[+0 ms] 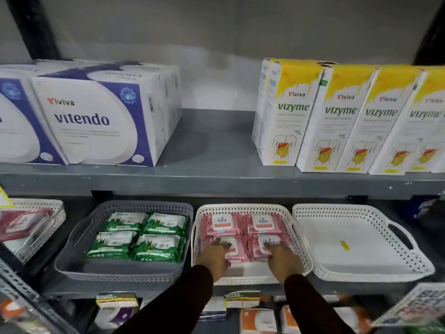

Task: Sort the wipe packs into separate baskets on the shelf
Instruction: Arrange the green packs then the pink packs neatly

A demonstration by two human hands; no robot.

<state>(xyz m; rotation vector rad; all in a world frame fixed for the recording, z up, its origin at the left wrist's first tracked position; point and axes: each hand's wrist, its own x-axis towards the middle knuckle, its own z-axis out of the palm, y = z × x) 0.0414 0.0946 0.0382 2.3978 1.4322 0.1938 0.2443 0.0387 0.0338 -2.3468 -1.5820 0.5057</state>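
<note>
- Both hands are down in the middle white basket [301, 247], each resting on one of the front pink packs. The left hand [214, 257] has its fingers curled over the near edge of the front-left pink pack [234, 249], gripping it from the front.
- The right hand [283, 260] does the same on the front-right pink pack [269, 241], fingers bent over the white label, thumb side tucked low. Can't tell how firm either grip is, but neither hand is spread flat.
- Dark sleeves [310, 307] run back toward the camera from both wrists.
- Behind those two sit two more pink packs [222, 224], so it's a tidy two by two, all "kara" labelled.
- Just left of it is the grey basket [72, 242] with four green packs [157, 247], also two by two.
- Just right is another white basket [409, 239] with only a small yellow sticker [344, 245] on its floor.
- Far left, a white basket [51, 227] at the frame edge holds a mix of packs, too blurry to sort out.
- All of these sit on the lower grey shelf [79, 289]. The shelf above has Vitendo boxes [96, 121] on the left and Vizyme cartons [337, 119] on the right.
</note>
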